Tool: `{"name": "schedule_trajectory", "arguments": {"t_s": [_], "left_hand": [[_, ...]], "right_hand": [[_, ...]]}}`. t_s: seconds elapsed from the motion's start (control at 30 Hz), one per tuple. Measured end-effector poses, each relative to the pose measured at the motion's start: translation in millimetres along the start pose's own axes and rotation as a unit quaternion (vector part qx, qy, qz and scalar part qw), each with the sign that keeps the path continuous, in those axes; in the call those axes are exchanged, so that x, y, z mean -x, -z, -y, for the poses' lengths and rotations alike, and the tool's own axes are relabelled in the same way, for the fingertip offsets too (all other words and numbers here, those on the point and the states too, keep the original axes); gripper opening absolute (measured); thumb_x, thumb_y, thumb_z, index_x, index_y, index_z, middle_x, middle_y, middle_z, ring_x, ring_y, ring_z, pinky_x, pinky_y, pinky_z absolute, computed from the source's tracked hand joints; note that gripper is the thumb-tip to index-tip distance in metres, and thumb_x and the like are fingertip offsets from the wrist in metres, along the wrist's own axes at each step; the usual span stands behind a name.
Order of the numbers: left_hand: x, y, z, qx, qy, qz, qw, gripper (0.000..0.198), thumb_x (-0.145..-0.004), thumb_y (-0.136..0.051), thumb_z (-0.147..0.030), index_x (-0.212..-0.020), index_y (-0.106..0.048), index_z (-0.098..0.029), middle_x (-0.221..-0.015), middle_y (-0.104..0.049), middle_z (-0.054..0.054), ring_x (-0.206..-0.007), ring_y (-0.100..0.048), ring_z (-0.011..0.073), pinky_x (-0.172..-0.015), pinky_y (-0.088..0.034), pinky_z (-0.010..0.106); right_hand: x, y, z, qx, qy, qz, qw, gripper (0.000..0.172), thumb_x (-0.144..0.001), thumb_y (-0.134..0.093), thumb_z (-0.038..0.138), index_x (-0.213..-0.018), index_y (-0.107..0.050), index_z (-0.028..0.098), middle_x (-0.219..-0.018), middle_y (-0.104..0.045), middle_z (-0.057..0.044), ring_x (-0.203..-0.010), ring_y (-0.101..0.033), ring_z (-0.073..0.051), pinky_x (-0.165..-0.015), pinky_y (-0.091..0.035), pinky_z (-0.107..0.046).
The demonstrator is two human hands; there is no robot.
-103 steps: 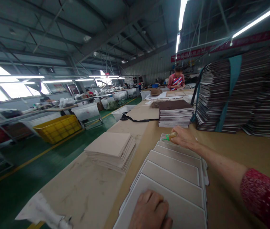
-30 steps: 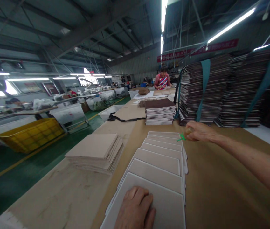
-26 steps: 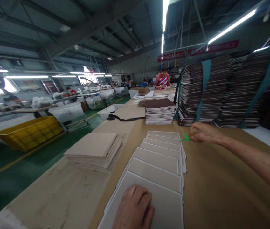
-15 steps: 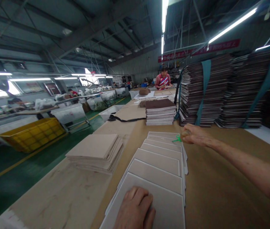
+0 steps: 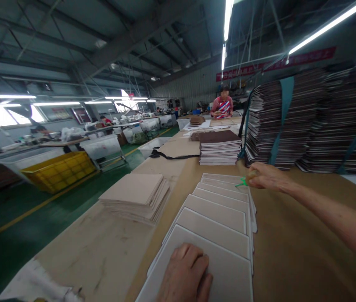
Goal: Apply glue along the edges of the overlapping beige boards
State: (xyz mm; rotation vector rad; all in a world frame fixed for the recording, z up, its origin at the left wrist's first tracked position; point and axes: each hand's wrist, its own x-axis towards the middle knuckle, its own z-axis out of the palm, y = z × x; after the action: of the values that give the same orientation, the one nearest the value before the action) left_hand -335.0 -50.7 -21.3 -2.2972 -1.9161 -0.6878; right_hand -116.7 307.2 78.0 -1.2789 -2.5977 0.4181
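Note:
A row of overlapping beige panels with pale edges (image 5: 220,214) runs away from me along the table. My left hand (image 5: 186,272) rests on the nearest panel, palm down with its fingers slightly bent, holding nothing. At the far end of the row, my right hand (image 5: 264,178) is closed around a tool with a bright green forked tip (image 5: 242,183). Its tip points left over the farthest panels; whether it touches them I cannot tell. The tool's body is mostly hidden by my fingers.
Left of the row lies a stack of beige boards (image 5: 133,193). Beyond are a stack of dark brown panels (image 5: 220,147) and a black strap (image 5: 178,157). Tall strapped piles (image 5: 287,121) rise on the right. A co-worker (image 5: 223,105) stands at the far end. A yellow bin (image 5: 60,170) is on the floor.
The view has turned slightly left, so everything sits further right in it. Both hands keep nearly the same places on and over the panels; the green-tipped tool stays in my right hand.

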Motion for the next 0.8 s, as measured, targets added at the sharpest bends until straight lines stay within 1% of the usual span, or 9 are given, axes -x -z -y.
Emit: {"name": "schedule_trajectory", "arguments": {"t_s": [0.07,0.17,0.27,0.4,0.5,0.57,0.67,0.8], "left_hand": [[-0.2,1.2,-3.4,0.004,0.007,0.007,1.0,0.025,-0.084,-0.066,-0.015,-0.108,-0.068,-0.019,-0.109,-0.072,0.009,-0.099,-0.064,0.0285,-0.084,-0.06,0.047],[-0.7,3.0,-7.1,0.011,0.016,0.014,1.0,0.024,-0.084,-0.067,-0.015,-0.108,-0.068,-0.02,-0.107,-0.071,0.008,-0.099,-0.064,0.028,-0.085,-0.059,0.046],[-0.6,2.7,-7.2,0.01,0.02,0.012,1.0,0.025,-0.083,-0.069,-0.016,-0.108,-0.067,-0.02,-0.107,-0.071,0.008,-0.099,-0.063,0.0275,-0.085,-0.058,0.045],[0.4,-1.2,-3.0,0.003,0.009,0.006,1.0,0.027,-0.081,-0.071,-0.016,-0.107,-0.066,-0.021,-0.107,-0.071,0.007,-0.098,-0.063,0.0272,-0.084,-0.057,0.043],[1.1,-4.2,-0.5,0.001,-0.001,-0.003,1.0,0.028,-0.08,-0.071,-0.016,-0.107,-0.065,-0.021,-0.107,-0.071,0.007,-0.096,-0.064,0.0269,-0.082,-0.057,0.042],[1.5,-5.7,0.3,0.002,-0.003,-0.007,1.0,0.027,-0.08,-0.071,-0.016,-0.107,-0.065,-0.021,-0.107,-0.072,0.007,-0.096,-0.064,0.0265,-0.082,-0.057,0.043],[1.6,-7.0,1.0,0.005,-0.007,-0.012,1.0,0.027,-0.081,-0.071,-0.017,-0.108,-0.065,-0.021,-0.107,-0.072,0.007,-0.096,-0.063,0.0261,-0.082,-0.056,0.043],[0.9,-6.7,1.3,0.003,-0.008,-0.009,1.0,0.027,-0.082,-0.07,-0.018,-0.109,-0.065,-0.02,-0.107,-0.071,0.008,-0.097,-0.063,0.0262,-0.083,-0.056,0.043]], "right_hand": [[4.2,-0.1,0.0,-0.017,0.003,-0.014,1.0,0.021,-0.099,-0.073,0.035,-0.104,-0.065,0.016,-0.099,-0.065,-0.003,-0.085,-0.063,-0.018,-0.077,-0.056,-0.034],[4.7,-10.1,12.7,-0.052,0.027,-0.038,0.998,0.023,-0.099,-0.072,0.036,-0.108,-0.065,0.016,-0.104,-0.065,-0.004,-0.091,-0.063,-0.02,-0.082,-0.055,-0.037],[-1.6,-26.8,36.1,-0.08,0.06,-0.051,0.994,0.026,-0.099,-0.071,0.039,-0.11,-0.064,0.016,-0.106,-0.064,-0.005,-0.092,-0.063,-0.02,-0.083,-0.055,-0.038],[-14.0,-46.4,69.8,-0.091,0.097,-0.056,0.99,0.026,-0.098,-0.073,0.039,-0.107,-0.065,0.016,-0.11,-0.064,-0.005,-0.096,-0.063,-0.021,-0.087,-0.055,-0.04],[-19.6,-55.0,91.3,-0.083,0.112,-0.054,0.989,0.026,-0.098,-0.073,0.04,-0.106,-0.065,0.016,-0.111,-0.064,-0.006,-0.099,-0.063,-0.022,-0.089,-0.055,-0.041],[-20.5,-58.2,102.4,-0.071,0.109,-0.05,0.99,0.026,-0.099,-0.072,0.04,-0.108,-0.065,0.016,-0.111,-0.065,-0.006,-0.097,-0.063,-0.021,-0.088,-0.056,-0.041],[-19.2,-59.2,111.3,-0.049,0.096,-0.042,0.993,0.027,-0.1,-0.071,0.041,-0.11,-0.065,0.017,-0.109,-0.065,-0.006,-0.094,-0.063,-0.02,-0.085,-0.056,-0.039],[-17.5,-51.1,107.1,-0.016,0.097,-0.033,0.995,0.028,-0.1,-0.071,0.043,-0.109,-0.065,0.017,-0.107,-0.064,-0.005,-0.092,-0.062,-0.02,-0.084,-0.056,-0.039]]}}
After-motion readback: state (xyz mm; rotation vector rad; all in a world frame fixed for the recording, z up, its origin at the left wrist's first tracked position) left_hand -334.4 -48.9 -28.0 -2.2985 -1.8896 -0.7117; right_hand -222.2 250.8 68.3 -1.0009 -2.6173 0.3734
